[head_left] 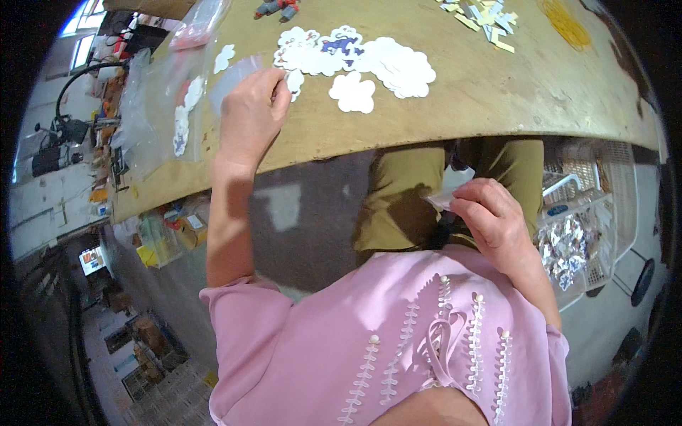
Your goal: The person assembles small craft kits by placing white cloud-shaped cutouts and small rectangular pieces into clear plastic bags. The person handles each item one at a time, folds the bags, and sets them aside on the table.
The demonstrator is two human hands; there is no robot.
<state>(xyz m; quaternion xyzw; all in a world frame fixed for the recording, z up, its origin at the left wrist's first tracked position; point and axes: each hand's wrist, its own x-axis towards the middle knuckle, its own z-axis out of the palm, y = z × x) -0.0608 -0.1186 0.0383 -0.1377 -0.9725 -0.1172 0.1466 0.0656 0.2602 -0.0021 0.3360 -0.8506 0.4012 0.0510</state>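
So, closest to me was the person's pink top (pixel 305 355), and out past it the right hand (pixel 501 224) hung over the lap. Thumb and fingertips were pinched nearly together on a little clear packet (pixel 439 201), which poked out to the left of those fingers. Olive trousers (pixel 394 195) were below it. Off to the right of the same fingers sat white plastic baskets (pixel 625 181), one with a heap of small shiny pieces (pixel 565 248) in it, too tiny to make out.

The left hand (pixel 250 117) was up over the table (pixel 426 124), fingers curled in with the thumb close against them. Honestly couldn't tell if they had hold of anything. Clear bags (pixel 231 84) lay just left of those fingers, partly behind the hand, and a bigger plastic sheet (pixel 138 128) was further left.

Just right of the fingertips were white scalloped cutouts (pixel 401 67), mostly overlapping, a few with dark blue on them. Beyond those: some red and grey bits (pixel 277 8), a scatter of pale yellow and white strips (pixel 483 18), and, furthest right, a yellow tangle of loops (pixel 565 25).
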